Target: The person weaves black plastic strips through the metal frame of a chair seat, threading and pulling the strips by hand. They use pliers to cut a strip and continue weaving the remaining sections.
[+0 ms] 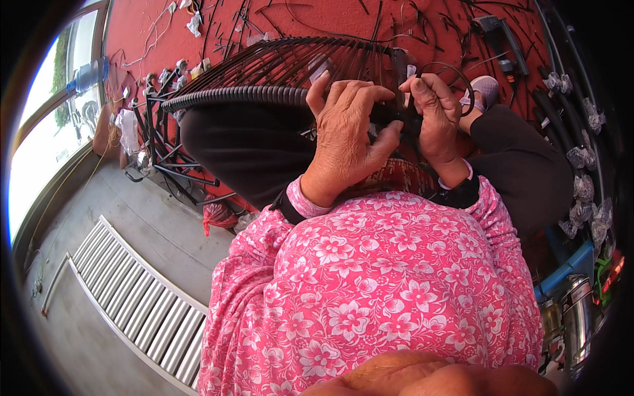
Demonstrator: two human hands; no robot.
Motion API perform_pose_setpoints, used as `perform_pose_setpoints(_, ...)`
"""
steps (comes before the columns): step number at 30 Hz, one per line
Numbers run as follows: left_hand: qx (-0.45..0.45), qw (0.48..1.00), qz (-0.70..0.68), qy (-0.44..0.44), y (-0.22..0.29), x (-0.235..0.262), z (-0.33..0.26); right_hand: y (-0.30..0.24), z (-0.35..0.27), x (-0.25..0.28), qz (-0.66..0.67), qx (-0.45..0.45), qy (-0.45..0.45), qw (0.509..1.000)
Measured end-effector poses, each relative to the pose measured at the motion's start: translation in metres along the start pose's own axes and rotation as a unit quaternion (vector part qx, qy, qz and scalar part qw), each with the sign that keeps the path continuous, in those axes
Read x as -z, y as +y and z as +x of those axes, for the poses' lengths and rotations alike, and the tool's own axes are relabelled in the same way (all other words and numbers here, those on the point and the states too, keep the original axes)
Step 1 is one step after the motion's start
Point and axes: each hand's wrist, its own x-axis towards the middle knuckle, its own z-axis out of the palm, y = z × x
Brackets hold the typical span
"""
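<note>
While the woven black frame point(277, 72) rests across my knees, my left hand point(343, 132) clamps its wrapped rim and my right hand point(432, 112) pinches the black strand point(456, 69) looping above. If my grip eases, I reckon the strand would slacken and the weave loosen; loose offcuts point(409, 20) litter the red floor point(165, 33).

The near rim of the wicker frame point(277, 72) is covered by the left hand point(347, 132) and right hand point(436, 115); the strand gripped between them, below that frame, cannot be made out
</note>
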Motion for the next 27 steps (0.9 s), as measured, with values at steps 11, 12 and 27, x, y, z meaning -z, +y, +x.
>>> perform_pose_setpoints(11, 0.017, 1.0, 0.014, -0.019, 0.0063, 0.0041, 0.0049, 0.0044, 0.0005, 0.0035, 0.013, -0.006, 0.015, 1.0)
perform_pose_setpoints(12, 0.023, 0.999, 0.017, -0.028, 0.007, 0.0043, 0.0052, 0.004, 0.0008, 0.0036, 0.001, -0.012, 0.015, 1.0)
perform_pose_setpoints(27, 0.007, 0.999, 0.015, -0.044, 0.0068, 0.0089, 0.0012, 0.0084, 0.0047, 0.0003, 0.027, -0.056, 0.013, 0.998)
